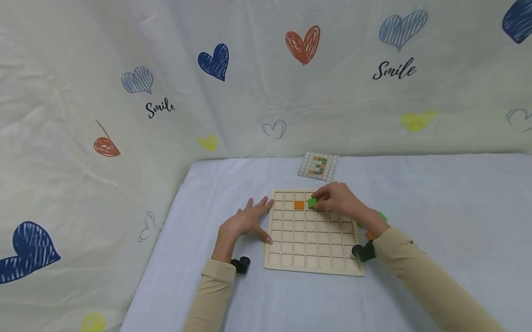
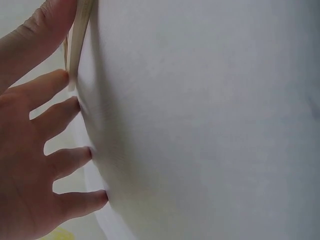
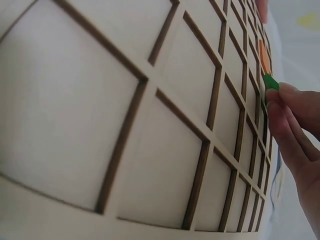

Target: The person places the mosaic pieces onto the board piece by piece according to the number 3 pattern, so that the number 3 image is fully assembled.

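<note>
**Small green square tile (image 1: 312, 203) pinched in right hand (image 1: 340, 200), at upper part of board**

Tile: between thumb and fingers of the right hand, which are clamped on it; position just right of a flat orange square tile (image 1: 299, 205) lying in a cell. Contact of green tile with the board: cannot tell.

Board: pale wooden square board with a raised grid (image 1: 312, 237). Left hand (image 1: 247, 221) at its left edge, fingers spread apart, gripping no tile; thumb and index fingertip at the rim, remaining fingertips on the white cloth-covered table (image 1: 462, 211).

Surroundings: printed paper card with a coloured grid pattern (image 1: 318, 167) beyond the board's far edge. More green and orange pieces (image 1: 382, 217) partly hidden by the right forearm. Behind: white hanging sheet with printed hearts (image 1: 255, 30).
</note>
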